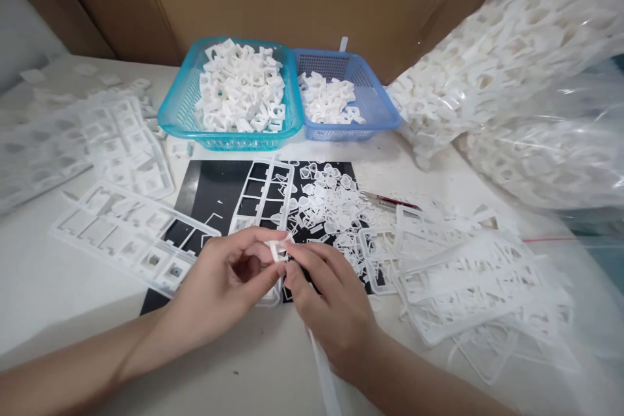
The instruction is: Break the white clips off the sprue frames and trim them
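Observation:
A small white plastic part [277, 251] with a square opening is pinched between the thumb and fingers of my left hand [219, 279]. My right hand [329, 299] is closed against the part's right side, its thumb and fingertips meeting my left fingers. A pale flat strip [324, 374] runs down from under my right palm; whether my right hand grips it is hidden. Behind and below my hands lies a white moulded frame [263, 192] with rows of rectangular cells, on a black mat [212, 181].
A teal basket [168, 114] and a blue basket [385, 110] hold white parts. Small scraps [329, 201] cover the mat, beside tweezers-like metal tool [392, 200]. Stripped frames [468, 279] pile up right; filled frames [124, 143] lie left. Stuffed clear bags [511, 58] stand at the right.

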`<state>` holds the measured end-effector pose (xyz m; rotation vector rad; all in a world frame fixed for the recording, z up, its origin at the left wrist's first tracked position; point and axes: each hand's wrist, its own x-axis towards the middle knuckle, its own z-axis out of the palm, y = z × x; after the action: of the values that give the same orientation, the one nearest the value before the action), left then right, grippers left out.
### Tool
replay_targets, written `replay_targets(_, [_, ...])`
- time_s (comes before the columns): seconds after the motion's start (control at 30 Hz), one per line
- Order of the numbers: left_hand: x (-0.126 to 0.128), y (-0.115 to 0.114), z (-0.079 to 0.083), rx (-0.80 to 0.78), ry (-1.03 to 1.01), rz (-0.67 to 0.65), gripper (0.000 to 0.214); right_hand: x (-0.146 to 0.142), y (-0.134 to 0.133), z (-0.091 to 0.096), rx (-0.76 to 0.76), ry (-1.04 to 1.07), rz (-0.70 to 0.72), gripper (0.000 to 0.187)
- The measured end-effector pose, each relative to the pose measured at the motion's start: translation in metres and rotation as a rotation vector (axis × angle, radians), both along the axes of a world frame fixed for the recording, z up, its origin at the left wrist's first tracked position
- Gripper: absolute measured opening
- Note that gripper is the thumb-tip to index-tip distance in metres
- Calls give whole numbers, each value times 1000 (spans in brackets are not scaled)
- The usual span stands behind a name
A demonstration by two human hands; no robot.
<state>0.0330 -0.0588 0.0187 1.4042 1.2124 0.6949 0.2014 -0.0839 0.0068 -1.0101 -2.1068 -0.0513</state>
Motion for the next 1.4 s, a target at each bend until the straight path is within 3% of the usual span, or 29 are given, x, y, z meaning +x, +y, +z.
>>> replay_targets(0.4, [0, 2, 3, -94, -16, -48, 26, 5, 12, -8, 76, 62, -87, 16])
replay_targets(0.57, [-4, -1, 1, 1, 30, -114, 24, 27, 24, 2, 27, 204, -137, 25])
replay_targets(0.7, [-6, 1, 4, 35, -12, -166, 23, 31, 23, 15, -126, 292, -181, 16])
replay_targets(0.93, [-9, 3, 7, 8, -41, -202, 22, 17, 11, 20, -400, 396, 179, 12])
replay_targets(1.2, [-9, 3, 7, -82, -136, -162, 24, 14, 10, 11, -373, 383, 159, 11])
replay_targets(1.4, [-9, 1, 2, -46, -145, -140, 29, 11, 10, 11, -369, 412, 96, 7])
